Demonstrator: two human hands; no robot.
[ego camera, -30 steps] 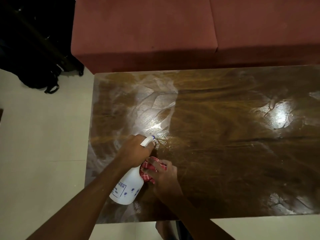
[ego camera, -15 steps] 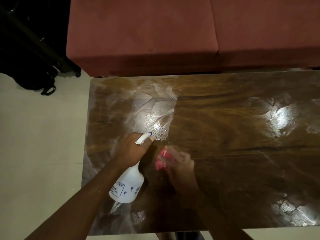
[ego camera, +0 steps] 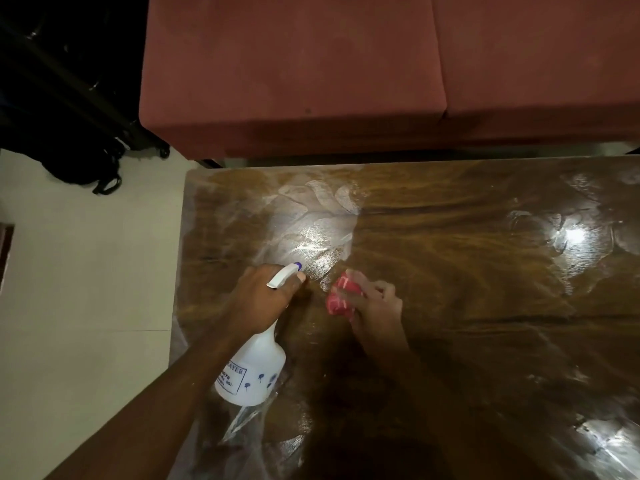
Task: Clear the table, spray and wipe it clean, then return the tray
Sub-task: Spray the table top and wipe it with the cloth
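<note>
Head: L hand (ego camera: 263, 299) grips spray bottle (ego camera: 254, 372), contents unseen; R hand (ego camera: 375, 306) clutches red cloth (ego camera: 341, 297).

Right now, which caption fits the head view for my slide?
Left hand grips a spray bottle while right hand holds a red cloth on the wet table.

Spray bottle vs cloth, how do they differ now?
The spray bottle is white plastic; the cloth is red with pale stripes, bunched. The left hand grips the spray bottle at its neck; the right hand clutches the cloth. The spray bottle looks larger than the bunched cloth. Both are over the table.
</note>
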